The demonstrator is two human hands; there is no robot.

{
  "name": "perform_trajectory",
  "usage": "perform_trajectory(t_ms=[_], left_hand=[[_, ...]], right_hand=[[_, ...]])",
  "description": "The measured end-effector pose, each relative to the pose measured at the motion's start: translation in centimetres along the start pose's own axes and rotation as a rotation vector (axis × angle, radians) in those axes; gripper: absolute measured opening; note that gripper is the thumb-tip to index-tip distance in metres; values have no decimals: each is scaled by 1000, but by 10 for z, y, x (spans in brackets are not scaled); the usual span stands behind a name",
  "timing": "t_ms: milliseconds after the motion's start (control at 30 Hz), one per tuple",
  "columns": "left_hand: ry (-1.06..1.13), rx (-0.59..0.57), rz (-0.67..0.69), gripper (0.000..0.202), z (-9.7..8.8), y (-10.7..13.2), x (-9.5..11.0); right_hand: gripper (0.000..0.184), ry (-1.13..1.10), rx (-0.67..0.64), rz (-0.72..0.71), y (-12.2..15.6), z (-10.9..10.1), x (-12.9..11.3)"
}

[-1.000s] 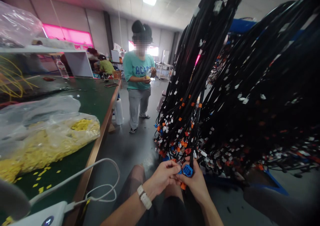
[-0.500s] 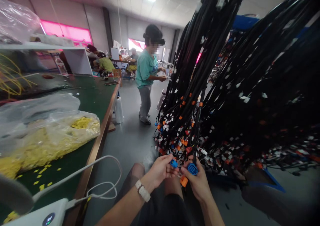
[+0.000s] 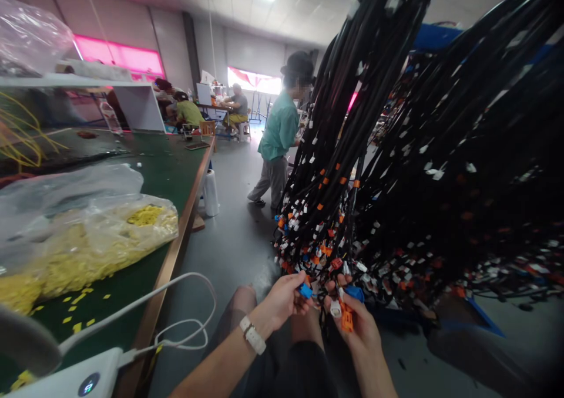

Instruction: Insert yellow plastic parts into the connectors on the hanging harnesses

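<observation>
My left hand point(image 3: 286, 295), with a white watch on the wrist, pinches a small blue connector point(image 3: 305, 290) between thumb and fingers. Close beside it, my right hand point(image 3: 359, 321) is closed around several connectors on wires. Among these are an orange connector point(image 3: 347, 318), a white connector point(image 3: 335, 309) and a larger blue connector point(image 3: 354, 294) behind the fingers. Just beyond both hands hangs a thick bundle of black cables point(image 3: 339, 134), its lower ends crowded with orange, white, red and blue connectors.
On the left, a green-topped table point(image 3: 163, 181) carries a clear bag point(image 3: 106, 239) of small yellow pieces and a white power bank point(image 3: 83, 380) with a cable. A person in a teal shirt point(image 3: 279, 125) stands beyond the cables. A wrapped roll point(image 3: 210, 192) is by the table.
My right hand has turned, bringing the white connector into view and moving the larger blue one behind the fingers. My left hand keeps the blue connector. The person in teal has moved right.
</observation>
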State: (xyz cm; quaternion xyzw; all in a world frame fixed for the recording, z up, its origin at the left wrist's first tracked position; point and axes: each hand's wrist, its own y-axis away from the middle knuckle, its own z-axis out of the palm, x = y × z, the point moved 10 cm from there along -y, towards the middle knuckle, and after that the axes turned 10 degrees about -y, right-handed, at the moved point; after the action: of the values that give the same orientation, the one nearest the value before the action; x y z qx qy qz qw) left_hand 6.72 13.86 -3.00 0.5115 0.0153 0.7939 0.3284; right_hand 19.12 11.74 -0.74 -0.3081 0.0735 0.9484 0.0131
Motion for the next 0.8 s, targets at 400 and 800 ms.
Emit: perform_trajectory(t_ms=[400,800], left_hand=[[18,117,17,45,-8,0,4],[-43,125,94,42,-19,1,12]], right_hand=[[45,-52,-79,78,4,15,16],[38,-290,-85,105,12,8,8]])
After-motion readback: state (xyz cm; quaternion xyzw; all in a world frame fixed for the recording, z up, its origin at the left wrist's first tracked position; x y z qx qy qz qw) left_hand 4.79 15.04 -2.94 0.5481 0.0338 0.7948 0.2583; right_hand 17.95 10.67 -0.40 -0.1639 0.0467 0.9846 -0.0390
